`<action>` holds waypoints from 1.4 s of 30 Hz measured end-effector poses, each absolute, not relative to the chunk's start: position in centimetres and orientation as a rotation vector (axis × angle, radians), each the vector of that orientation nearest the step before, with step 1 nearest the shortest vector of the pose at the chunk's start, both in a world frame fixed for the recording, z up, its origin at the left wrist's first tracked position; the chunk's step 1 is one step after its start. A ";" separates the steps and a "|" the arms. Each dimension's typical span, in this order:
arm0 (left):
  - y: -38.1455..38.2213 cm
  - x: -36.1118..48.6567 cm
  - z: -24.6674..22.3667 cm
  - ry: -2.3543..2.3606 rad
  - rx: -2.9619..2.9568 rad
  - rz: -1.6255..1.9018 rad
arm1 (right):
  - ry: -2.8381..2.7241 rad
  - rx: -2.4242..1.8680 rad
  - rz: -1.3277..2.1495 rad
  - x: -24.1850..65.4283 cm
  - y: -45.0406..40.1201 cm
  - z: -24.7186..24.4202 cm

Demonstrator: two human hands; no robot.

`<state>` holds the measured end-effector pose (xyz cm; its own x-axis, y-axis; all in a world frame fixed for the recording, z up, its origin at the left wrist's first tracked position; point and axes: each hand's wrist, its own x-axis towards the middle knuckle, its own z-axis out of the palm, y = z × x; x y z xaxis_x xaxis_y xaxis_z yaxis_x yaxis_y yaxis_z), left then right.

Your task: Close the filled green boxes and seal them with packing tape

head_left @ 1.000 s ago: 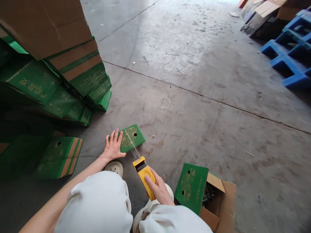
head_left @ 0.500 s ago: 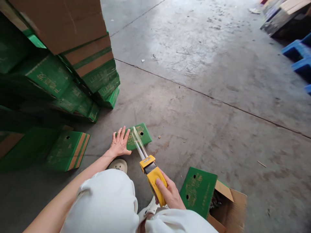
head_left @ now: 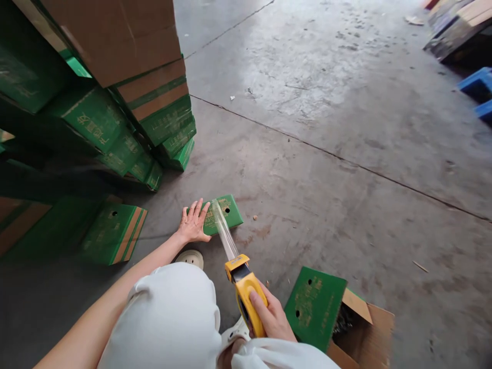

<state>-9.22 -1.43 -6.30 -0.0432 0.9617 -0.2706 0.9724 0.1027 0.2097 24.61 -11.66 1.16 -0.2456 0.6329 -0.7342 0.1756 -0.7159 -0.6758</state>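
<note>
My left hand [head_left: 194,221] lies with fingers spread on the left part of a small green carton [head_left: 233,218] on the floor. In my right hand [head_left: 273,313] is a yellow tape dispenser [head_left: 249,294], held above the floor between me and the carton. A strip of clear tape [head_left: 224,230] stretches taut from the dispenser's head to the carton's top, where its far end sticks. To the right of the dispenser stands an open green carton [head_left: 315,307] with its brown flaps out and something dark inside that I cannot make out.
Tall stacks of green and brown cartons [head_left: 165,115] rise on the left. A single green carton [head_left: 111,230] sits on the floor below them. Blue pallets [head_left: 476,84] are at the far right. My white shoe [head_left: 191,258] is close behind the carton.
The dispenser in my right hand has moved slightly back toward me, lengthening the strip of tape. My left hand stays on the carton. The whole view has shifted a little.
</note>
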 end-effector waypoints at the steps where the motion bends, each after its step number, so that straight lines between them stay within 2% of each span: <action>1: -1.4 -9.2 -6.3 2.046 1.890 -0.046 | -0.941 -1.714 2.058 24.6 -11.8 0.9; 17: -1.7 -8.7 -7.5 2.059 1.932 -0.053 | -1.042 -1.682 2.144 21.9 -9.5 -6.0; 26: -1.9 -7.9 -6.1 2.018 1.785 -0.139 | -1.101 -1.639 2.248 19.5 -5.6 -8.3; 30: -0.3 -9.7 -5.1 1.953 1.747 -0.096 | -1.178 -1.569 2.237 19.3 -4.0 -7.7; 36: 5.8 -17.8 -4.2 1.716 1.564 0.135 | -1.357 -1.380 2.128 16.8 -0.9 -4.0; 39: 6.8 -19.7 -3.5 1.831 1.497 0.275 | -1.408 -1.333 2.072 13.7 1.9 -2.7; 42: 5.2 -18.2 -3.6 1.997 1.793 0.314 | -1.403 -1.295 2.068 11.5 3.8 -2.3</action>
